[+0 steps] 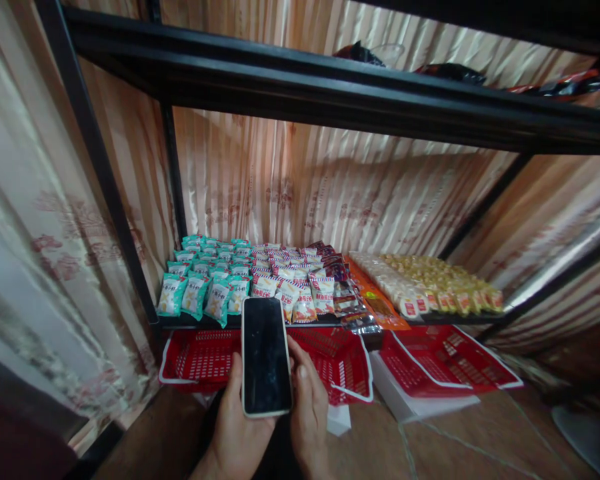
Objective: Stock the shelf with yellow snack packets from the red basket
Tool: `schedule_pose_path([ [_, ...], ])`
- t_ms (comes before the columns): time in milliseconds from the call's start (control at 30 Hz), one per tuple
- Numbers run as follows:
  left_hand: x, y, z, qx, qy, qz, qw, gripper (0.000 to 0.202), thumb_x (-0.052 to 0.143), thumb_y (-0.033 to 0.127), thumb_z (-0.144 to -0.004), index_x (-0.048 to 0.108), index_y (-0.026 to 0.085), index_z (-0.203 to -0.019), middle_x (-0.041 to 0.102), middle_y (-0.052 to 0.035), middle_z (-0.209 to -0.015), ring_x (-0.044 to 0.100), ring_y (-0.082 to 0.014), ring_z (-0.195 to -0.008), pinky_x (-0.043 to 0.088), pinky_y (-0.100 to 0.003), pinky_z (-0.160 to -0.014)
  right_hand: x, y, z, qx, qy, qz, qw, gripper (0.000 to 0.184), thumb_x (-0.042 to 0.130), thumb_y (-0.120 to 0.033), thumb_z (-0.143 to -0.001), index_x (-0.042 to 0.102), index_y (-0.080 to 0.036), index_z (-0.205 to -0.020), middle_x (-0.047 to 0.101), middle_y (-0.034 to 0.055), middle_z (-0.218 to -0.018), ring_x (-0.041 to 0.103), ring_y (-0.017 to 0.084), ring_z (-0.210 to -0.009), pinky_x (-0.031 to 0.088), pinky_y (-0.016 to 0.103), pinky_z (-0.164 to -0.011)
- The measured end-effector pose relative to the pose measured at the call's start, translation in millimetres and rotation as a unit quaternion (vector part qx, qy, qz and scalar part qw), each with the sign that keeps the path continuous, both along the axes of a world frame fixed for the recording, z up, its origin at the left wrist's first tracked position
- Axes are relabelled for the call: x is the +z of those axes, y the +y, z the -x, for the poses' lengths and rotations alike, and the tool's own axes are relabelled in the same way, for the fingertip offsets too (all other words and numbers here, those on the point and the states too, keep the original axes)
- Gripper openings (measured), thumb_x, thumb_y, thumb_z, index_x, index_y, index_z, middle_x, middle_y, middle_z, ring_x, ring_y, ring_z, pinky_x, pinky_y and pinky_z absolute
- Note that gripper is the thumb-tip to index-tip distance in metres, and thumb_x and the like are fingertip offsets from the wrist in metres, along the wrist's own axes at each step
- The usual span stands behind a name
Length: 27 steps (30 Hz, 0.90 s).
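Note:
A smartphone [266, 357] with a dark screen and a light-coloured case is held upright, screen towards me, in front of the lower shelf. My left hand [240, 417] grips it from below and the left, thumb along its left edge. At the right edge, the curled fingers of my right hand [307, 400] steady the phone, partly hidden behind it. Just beyond its top stand white-and-red snack packets [305, 301]. Left of these are rows of teal snack packets [194, 293].
Dark packets [347, 297], an orange packet [373, 293], white packs [385, 283] and yellow packs [445, 287] fill the shelf's right part. Beneath sit a red basket [350, 360] behind my hands and another red basket [445, 360] on a white box [405, 403]. A black upper shelf [300, 87] crosses above.

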<state>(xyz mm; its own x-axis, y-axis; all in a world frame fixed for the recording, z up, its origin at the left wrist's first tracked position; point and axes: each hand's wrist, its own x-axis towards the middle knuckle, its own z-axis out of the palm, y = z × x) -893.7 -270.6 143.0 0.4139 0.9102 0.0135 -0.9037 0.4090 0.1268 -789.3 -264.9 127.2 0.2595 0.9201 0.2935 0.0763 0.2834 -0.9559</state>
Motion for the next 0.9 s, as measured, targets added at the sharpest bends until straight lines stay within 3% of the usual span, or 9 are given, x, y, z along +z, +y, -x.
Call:
schedule_pose_path([
  [300, -10.0, -1, -6, 0.012, 0.011, 0.002, 1.000, 0.042, 0.035, 0.039, -0.094, 0.070, 0.018, -0.105, 0.068, -0.0055, -0.111, 0.063, -0.0202, -0.103, 0.037, -0.036, -0.104, -3.4, -2, -2, -0.014, 0.002, -0.012, 1.000, 0.043, 0.039, -0.050, -0.088, 0.061, -0.024, -0.115, 0.060, 0.0080, -0.122, 0.052, 0.025, -0.116, 0.039, 0.043, -0.100],
  [700, 11.8, -4, -3, 0.003, 0.075, 0.043, 0.996, 0.048, 0.034, 0.046, -0.093, 0.069, 0.014, -0.105, 0.071, -0.0085, -0.104, 0.063, -0.0213, -0.101, 0.036, -0.037, -0.103, 1.9, 1, -2, -0.043, -0.004, -0.009, 0.999, 0.043, 0.040, -0.052, -0.087, 0.062, -0.022, -0.109, 0.062, 0.0082, -0.115, 0.055, 0.025, -0.109, 0.041, 0.040, -0.093],
  [900, 16.6, -1, 3, -0.009, 0.076, -0.005, 0.997, 0.060, 0.028, 0.051, -0.093, 0.069, 0.009, -0.102, 0.071, -0.0128, -0.100, 0.065, -0.0229, -0.093, 0.043, -0.037, -0.093, 2.1, 2, 0, -0.003, 0.091, 0.021, 0.996, 0.054, 0.040, -0.061, -0.083, 0.056, -0.023, -0.117, 0.063, 0.0092, -0.114, 0.061, 0.023, -0.093, 0.049, 0.032, -0.070],
])
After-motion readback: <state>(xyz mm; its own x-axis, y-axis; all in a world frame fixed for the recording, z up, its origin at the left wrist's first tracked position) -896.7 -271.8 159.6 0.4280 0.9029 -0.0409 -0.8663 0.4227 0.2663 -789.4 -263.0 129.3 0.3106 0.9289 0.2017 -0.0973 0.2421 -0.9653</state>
